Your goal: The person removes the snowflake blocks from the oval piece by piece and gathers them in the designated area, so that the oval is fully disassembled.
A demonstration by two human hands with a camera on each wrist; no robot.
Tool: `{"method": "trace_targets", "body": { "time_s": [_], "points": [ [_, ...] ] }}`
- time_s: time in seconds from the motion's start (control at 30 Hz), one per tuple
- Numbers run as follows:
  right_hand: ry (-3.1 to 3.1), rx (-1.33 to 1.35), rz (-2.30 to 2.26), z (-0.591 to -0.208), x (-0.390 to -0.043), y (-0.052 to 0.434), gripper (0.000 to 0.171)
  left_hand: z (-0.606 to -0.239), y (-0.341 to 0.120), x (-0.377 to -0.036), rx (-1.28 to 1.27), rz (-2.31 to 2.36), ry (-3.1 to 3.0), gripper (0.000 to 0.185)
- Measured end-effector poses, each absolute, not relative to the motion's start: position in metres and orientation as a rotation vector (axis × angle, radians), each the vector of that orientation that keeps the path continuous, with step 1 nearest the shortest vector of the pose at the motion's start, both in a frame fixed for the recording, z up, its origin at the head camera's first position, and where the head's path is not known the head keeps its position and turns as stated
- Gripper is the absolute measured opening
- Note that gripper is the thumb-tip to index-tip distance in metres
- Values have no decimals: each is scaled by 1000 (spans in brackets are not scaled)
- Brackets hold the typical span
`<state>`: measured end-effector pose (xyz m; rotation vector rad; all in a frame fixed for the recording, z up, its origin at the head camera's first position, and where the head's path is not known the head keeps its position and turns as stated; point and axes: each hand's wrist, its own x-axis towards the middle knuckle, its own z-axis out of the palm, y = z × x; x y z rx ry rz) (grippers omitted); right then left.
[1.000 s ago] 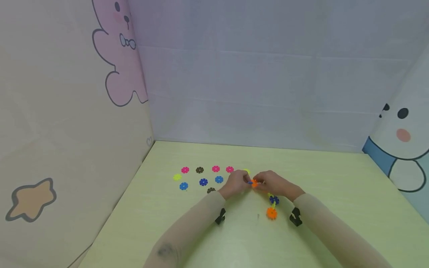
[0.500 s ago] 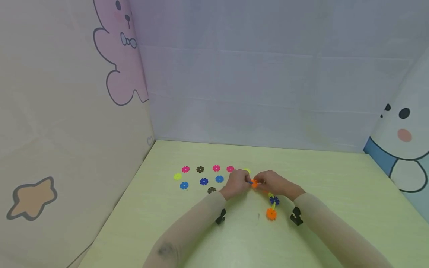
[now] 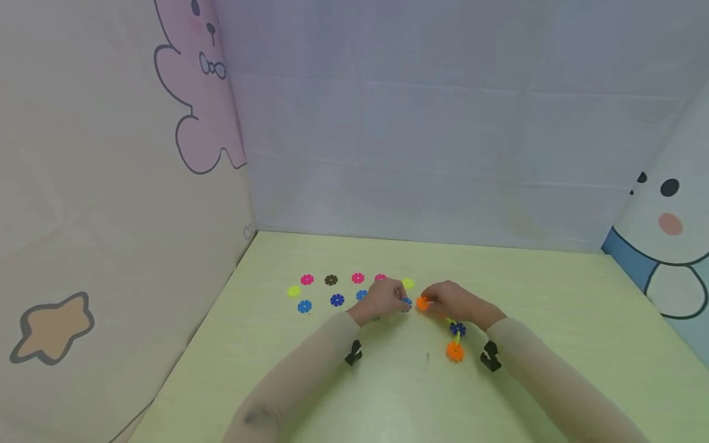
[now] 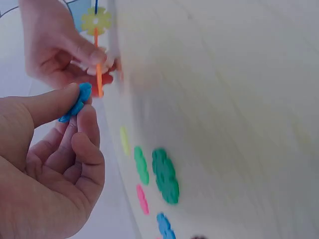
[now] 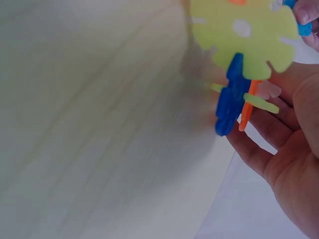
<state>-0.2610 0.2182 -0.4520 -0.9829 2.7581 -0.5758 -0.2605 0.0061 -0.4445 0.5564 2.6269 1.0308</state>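
In the left wrist view, my left hand (image 3: 381, 301) pinches a light blue notched snowflake disc (image 4: 79, 102) between thumb and index finger. Facing it, my right hand (image 3: 453, 301) grips an orange snowflake disc (image 3: 423, 304) at the end of a chain of joined discs. The chain runs down toward me, through a dark blue disc (image 3: 457, 329), to another orange disc (image 3: 455, 351). A yellow disc (image 5: 212, 25) of the chain stands large in the right wrist view, slotted onto the dark blue one. A small gap separates the light blue disc from the chain.
Loose snowflake discs lie on the table (image 3: 376, 400) left of the hands, among them a pink one (image 3: 307, 280), a dark one (image 3: 330, 280) and a blue one (image 3: 304, 306). A yellow disc (image 3: 408, 283) lies behind the hands. Fabric walls (image 3: 421, 154) enclose the table's back and sides.
My left hand has drawn slightly left, carrying the light blue disc away from the orange disc it met edge-on before. The chain's near end has swung slightly right.
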Motion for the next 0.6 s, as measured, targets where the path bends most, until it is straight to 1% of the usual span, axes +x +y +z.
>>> {"method": "trace_targets", "body": {
  "time_s": [0.2,0.47,0.6],
  "points": [
    [2756,-902,-530,-452,-262,214,18,-446,-9,-266,533,1060,2615,18],
    [2774,-922,-496,-452,-260,214,15,-452,-16,-266,535,1041,2573,16],
    [2784,-906,-470,-453,-262,212,15,-453,-17,-263,522,1028,2550,18]
  ]
}}
